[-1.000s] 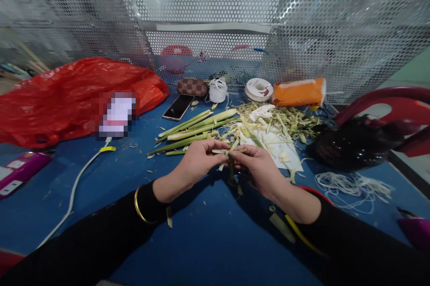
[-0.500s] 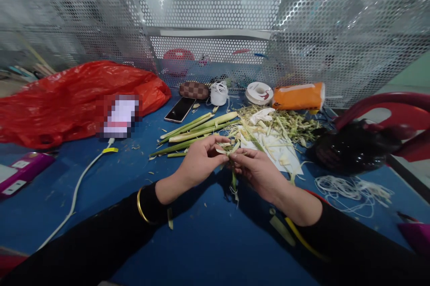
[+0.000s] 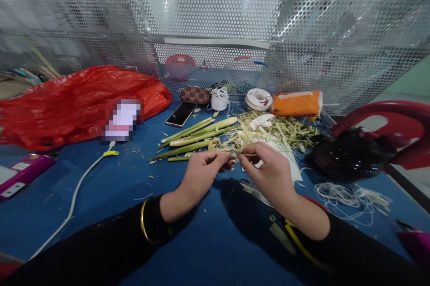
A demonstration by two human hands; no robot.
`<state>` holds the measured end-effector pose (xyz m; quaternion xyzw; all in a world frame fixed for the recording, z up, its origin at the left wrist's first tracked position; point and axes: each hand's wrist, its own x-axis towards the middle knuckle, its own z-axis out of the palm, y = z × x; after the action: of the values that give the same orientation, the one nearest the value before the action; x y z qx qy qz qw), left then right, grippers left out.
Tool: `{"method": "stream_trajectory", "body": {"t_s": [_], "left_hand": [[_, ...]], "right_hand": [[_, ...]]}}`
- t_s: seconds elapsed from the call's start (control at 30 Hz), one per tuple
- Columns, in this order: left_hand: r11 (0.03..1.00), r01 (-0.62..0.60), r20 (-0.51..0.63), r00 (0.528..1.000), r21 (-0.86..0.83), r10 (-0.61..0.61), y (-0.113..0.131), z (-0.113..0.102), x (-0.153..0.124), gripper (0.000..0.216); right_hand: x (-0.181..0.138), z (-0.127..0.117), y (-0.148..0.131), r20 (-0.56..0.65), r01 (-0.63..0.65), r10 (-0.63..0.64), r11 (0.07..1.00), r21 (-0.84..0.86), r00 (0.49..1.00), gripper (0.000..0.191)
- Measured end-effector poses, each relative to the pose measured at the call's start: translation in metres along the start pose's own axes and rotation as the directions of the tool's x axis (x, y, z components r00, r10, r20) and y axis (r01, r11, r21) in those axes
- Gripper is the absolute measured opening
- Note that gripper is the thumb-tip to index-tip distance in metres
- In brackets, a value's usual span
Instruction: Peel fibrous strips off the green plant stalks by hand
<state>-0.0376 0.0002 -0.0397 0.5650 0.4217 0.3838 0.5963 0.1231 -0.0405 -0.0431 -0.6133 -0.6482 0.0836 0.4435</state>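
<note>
Blue counter [image 3: 204, 245] lies mostly bare on the near side of the two hands, and again between the one white cable [image 3: 74, 194] and the stalks. Left hand [image 3: 201, 172] and right hand [image 3: 270, 174] meet above it, each pinching one pale leaf strip [image 3: 237, 154] between thumb and forefinger, just off the surface. Behind them lie green stalks [image 3: 198, 136], five as far as I can count, side by side, with one heap of trimmings [image 3: 285, 127] to their right. One phone [image 3: 181, 113], one checked pouch [image 3: 195, 95], one thread spool [image 3: 219, 99], one flat reel [image 3: 258, 99] and one orange packet [image 3: 297, 103] line the far edge under the perforated metal screen [image 3: 215, 8]. One red bag [image 3: 67, 98] crowds the left, one black bag [image 3: 349, 156] the right.
</note>
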Motion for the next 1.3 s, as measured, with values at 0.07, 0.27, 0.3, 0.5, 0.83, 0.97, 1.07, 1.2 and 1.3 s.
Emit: {"method": "stream_trajectory", "body": {"t_s": [0.07, 0.27, 0.3, 0.5, 0.83, 0.97, 1.07, 1.2, 1.3], "left_hand": [[0.976, 0.144, 0.089, 0.987, -0.161, -0.131, 0.001, 0.003, -0.004, 0.034], [0.871, 0.275, 0.128, 0.961, -0.406, -0.244, 0.000, 0.002, -0.002, 0.043], [0.864, 0.272, 0.126, 0.962, -0.423, -0.242, 0.000, 0.001, -0.001, 0.042], [0.863, 0.280, 0.130, 0.960, -0.421, -0.248, 0.006, -0.007, 0.001, 0.044], [0.913, 0.230, 0.085, 0.973, -0.337, -0.214, 0.003, -0.007, 0.005, 0.023], [0.928, 0.196, 0.033, 0.980, -0.315, -0.196, 0.005, -0.007, 0.007, 0.024], [0.945, 0.209, 0.033, 0.978, -0.252, -0.207, 0.007, -0.007, 0.006, 0.023], [0.962, 0.213, 0.080, 0.976, -0.173, -0.202, 0.006, -0.005, 0.006, 0.022], [0.964, 0.225, 0.116, 0.971, -0.143, -0.209, 0.004, -0.004, 0.006, 0.026]], "right_hand": [[-0.003, 0.000, 0.001, -0.010, 0.215, -0.222, 0.953, -0.213, 0.975, 0.011], [-0.007, 0.004, -0.001, 0.068, 0.501, -0.513, 0.787, -0.361, 0.856, 0.018], [-0.007, 0.005, -0.002, 0.064, 0.513, -0.526, 0.785, -0.348, 0.848, 0.018], [-0.009, 0.007, -0.004, 0.084, 0.547, -0.549, 0.783, -0.295, 0.832, 0.029], [-0.016, 0.010, -0.005, 0.053, 0.326, -0.327, 0.945, 0.031, 0.944, 0.028], [-0.010, 0.009, -0.005, 0.002, -0.098, 0.102, 0.949, 0.300, 0.995, 0.012], [-0.002, 0.008, -0.005, 0.116, -0.369, 0.369, 0.752, 0.546, 0.922, 0.020], [0.001, 0.008, -0.006, 0.342, -0.509, 0.380, 0.580, 0.636, 0.860, 0.018], [-0.002, 0.010, -0.007, 0.367, -0.535, 0.398, 0.507, 0.676, 0.841, 0.020]]}}
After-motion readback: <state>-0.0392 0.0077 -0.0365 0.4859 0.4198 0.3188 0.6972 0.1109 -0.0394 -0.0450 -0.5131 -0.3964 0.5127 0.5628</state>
